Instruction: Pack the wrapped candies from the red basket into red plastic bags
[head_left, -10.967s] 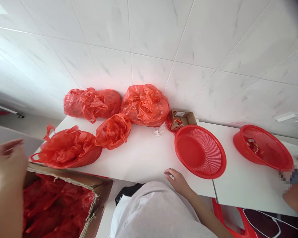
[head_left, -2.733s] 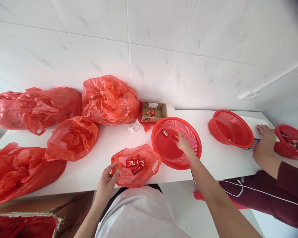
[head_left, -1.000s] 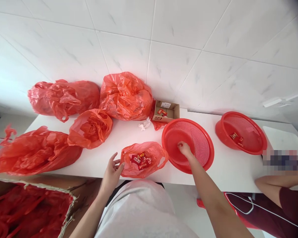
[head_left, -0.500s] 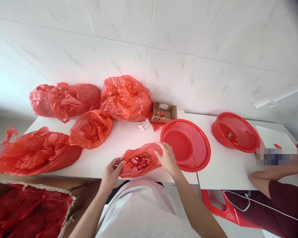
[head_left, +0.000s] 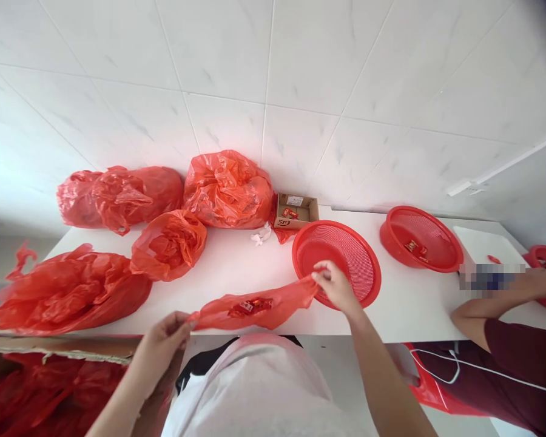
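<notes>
A thin red plastic bag (head_left: 282, 308) is stretched sideways in front of me at the table's near edge. Through its narrow mouth show several small red wrapped packets (head_left: 250, 306). My left hand (head_left: 167, 340) pinches the bag's left end, while my right hand (head_left: 335, 284) pinches the right end, over the near rim of a red mesh basket (head_left: 375, 267). No packets are seen inside that basket.
Bulging red bags (head_left: 230, 191) line the table's left and back. A small cardboard box (head_left: 300, 212) holds red packets. Further right, another red basket (head_left: 391, 243) holds a few packets, near a white tray (head_left: 482, 240) and a co-worker's arm (head_left: 495, 303). A carton of red bags stands lower left.
Both my hands have moved apart, left hand to the left and right hand to the right. The bag's wide opening has been pulled into a long, narrow one.
</notes>
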`<action>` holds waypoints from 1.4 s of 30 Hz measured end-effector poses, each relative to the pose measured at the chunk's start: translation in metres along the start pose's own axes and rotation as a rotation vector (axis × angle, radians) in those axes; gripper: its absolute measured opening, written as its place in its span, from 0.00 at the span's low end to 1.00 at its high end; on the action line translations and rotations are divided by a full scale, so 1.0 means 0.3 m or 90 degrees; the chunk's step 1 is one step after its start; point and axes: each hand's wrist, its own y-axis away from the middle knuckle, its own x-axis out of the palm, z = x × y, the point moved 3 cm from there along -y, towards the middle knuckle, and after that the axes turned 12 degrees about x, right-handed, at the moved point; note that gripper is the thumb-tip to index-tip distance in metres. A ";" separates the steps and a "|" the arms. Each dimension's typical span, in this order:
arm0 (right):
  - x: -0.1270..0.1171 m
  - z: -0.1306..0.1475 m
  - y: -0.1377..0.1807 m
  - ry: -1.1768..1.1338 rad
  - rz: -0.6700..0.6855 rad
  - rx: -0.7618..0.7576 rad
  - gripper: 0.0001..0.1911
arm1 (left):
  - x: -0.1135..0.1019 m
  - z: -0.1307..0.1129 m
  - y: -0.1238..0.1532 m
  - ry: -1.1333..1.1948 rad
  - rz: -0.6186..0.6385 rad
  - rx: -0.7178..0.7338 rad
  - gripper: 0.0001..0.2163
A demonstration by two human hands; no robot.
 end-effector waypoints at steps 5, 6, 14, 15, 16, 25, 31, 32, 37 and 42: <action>-0.072 0.253 0.038 -0.110 -0.069 -0.114 0.13 | -0.034 -0.241 -0.090 0.128 -0.070 0.139 0.16; -0.049 0.272 0.054 -0.125 -0.041 -0.123 0.12 | -0.013 -0.255 -0.091 0.153 -0.073 0.143 0.16; 0.006 0.231 0.164 -0.108 0.147 -0.081 0.13 | 0.065 -0.244 0.024 0.047 0.015 0.213 0.12; -0.016 0.242 0.174 -0.083 0.126 -0.099 0.13 | 0.052 -0.254 0.028 0.063 0.009 0.233 0.11; -0.033 0.257 0.181 -0.044 0.099 -0.112 0.12 | 0.042 -0.267 0.027 0.084 0.013 0.254 0.11; 0.145 0.461 0.338 0.234 0.157 -0.248 0.02 | 0.207 -0.317 0.003 -0.035 0.324 0.288 0.29; 0.320 0.513 0.371 0.173 0.299 -0.442 0.03 | 0.286 -0.284 0.012 -0.082 0.413 0.253 0.05; 0.324 0.502 0.354 0.148 0.276 -0.428 0.06 | 0.278 -0.284 0.008 -0.045 0.406 0.238 0.07; 0.316 0.392 0.277 0.062 0.228 -0.277 0.05 | 0.224 -0.270 -0.023 0.108 0.347 0.094 0.16; 0.299 0.356 0.270 -0.016 0.212 -0.244 0.03 | 0.202 -0.266 -0.052 0.152 0.305 0.129 0.16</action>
